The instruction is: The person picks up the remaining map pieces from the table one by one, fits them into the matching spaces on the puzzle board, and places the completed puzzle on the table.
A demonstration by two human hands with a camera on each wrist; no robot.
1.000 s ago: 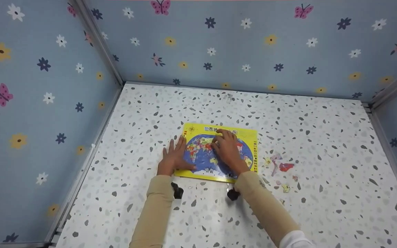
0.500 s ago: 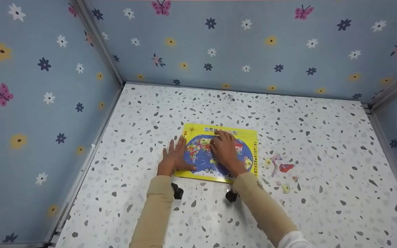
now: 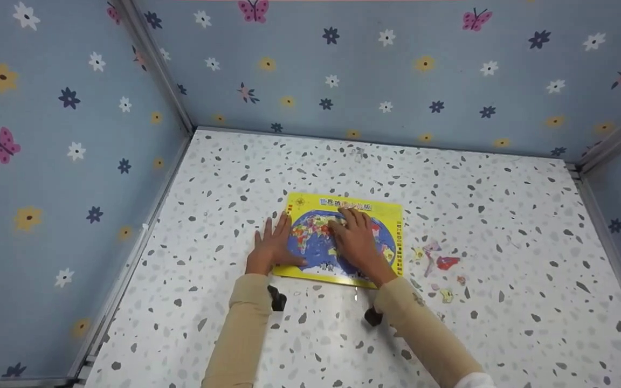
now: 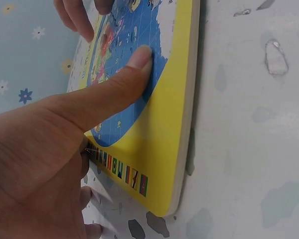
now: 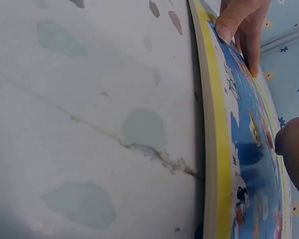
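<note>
A yellow-bordered world map board (image 3: 310, 274) lies flat on the speckled table. The left hand (image 3: 273, 250) rests at its left edge, fingers spread straight; in the left wrist view the thumb of the left hand (image 4: 65, 129) lies on the blue part and its other fingers are beside the edge. Over the upper middle of the map is the right hand (image 3: 360, 242), its fingers bent down to the surface. Whether a piece is under those fingertips is hidden. The right wrist view shows part of the right hand (image 5: 295, 149) above the board (image 5: 217, 149).
Right of the board lie several small loose pieces, among them a red one (image 3: 447, 262) and a yellow one (image 3: 446, 295). Black objects sit by both wrists (image 3: 277, 299). Flower-patterned panels (image 3: 343, 70) stand around the white speckled table (image 3: 504, 215).
The right hand shifted slightly left, then back to the right over the map, its forearm now a little farther right. The left hand and the board have stayed in place.
</note>
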